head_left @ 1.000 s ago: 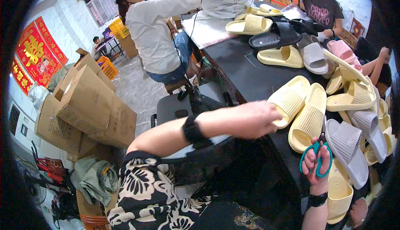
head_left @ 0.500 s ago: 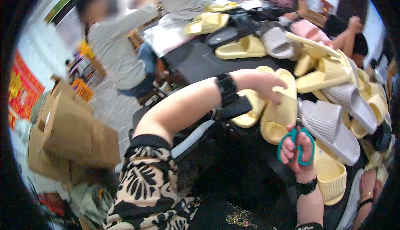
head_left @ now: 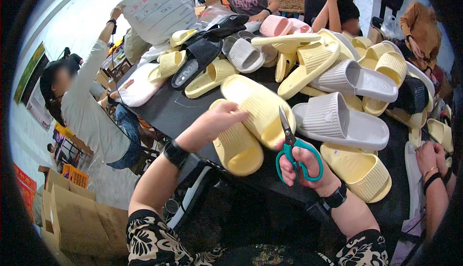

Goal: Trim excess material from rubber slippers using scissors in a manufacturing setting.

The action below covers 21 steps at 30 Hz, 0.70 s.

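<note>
My left hand (head_left: 212, 125) pinches with its thumb and fingers together at the side of a yellow slipper (head_left: 258, 104), beside the ribbed strap. This slipper lies partly over a second yellow slipper (head_left: 243, 156) at the near edge of the table. In my right hand (head_left: 313, 167) are scissors (head_left: 290, 136) with teal handles, my fingers through the loops. The dark blades point up and away over the slipper's near end. Just right of them lie a light grey slipper (head_left: 361, 128) and another yellow slipper (head_left: 349, 162). Whether a thread is between my left fingertips is too small to tell.
Yellow, grey, black (head_left: 205, 51) and pink slippers (head_left: 277, 26) crowd the black table (head_left: 169, 114). A person at the far left holds up a white sack (head_left: 159, 15). Another person's hands (head_left: 429, 157) work close on the right. Cardboard boxes (head_left: 87, 222) stand at the left.
My view has swung to the right. My left fingers, spread over the slipper's strap before, now pinch at its side. The scissor blades now show over the slipper. A white sack has come up behind.
</note>
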### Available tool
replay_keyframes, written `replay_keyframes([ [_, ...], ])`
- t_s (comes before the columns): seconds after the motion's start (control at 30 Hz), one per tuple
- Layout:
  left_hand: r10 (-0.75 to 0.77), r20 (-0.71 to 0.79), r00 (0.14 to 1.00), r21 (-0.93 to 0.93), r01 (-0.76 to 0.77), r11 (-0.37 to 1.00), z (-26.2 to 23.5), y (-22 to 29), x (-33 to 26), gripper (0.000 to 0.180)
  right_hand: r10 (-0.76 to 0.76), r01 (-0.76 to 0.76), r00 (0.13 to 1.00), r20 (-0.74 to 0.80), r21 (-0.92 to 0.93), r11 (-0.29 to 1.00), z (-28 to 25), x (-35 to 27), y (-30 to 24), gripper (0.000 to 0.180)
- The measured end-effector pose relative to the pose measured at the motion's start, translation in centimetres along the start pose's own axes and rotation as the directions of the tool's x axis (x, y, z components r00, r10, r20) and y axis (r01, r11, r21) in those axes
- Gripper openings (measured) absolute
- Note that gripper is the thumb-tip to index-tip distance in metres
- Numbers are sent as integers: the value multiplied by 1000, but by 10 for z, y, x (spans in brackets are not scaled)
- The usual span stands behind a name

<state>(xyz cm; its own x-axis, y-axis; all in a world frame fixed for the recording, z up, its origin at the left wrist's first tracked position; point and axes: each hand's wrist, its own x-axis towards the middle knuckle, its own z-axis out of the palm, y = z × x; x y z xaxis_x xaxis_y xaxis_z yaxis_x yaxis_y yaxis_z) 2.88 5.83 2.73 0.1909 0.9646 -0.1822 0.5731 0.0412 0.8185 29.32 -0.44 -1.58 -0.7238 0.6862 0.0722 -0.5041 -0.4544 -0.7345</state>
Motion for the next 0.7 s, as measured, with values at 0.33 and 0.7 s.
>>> replay_keyframes([
  [0.33,-26,-388,921,-836,-340,430,14,23,-64,33,-335,177,940,-67,-744,644,-2,5,9,37],
  [0.7,55,-418,907,-774,-388,501,39,3,-74,45,-296,-18,948,-114,-951,308,-4,11,4,49],
])
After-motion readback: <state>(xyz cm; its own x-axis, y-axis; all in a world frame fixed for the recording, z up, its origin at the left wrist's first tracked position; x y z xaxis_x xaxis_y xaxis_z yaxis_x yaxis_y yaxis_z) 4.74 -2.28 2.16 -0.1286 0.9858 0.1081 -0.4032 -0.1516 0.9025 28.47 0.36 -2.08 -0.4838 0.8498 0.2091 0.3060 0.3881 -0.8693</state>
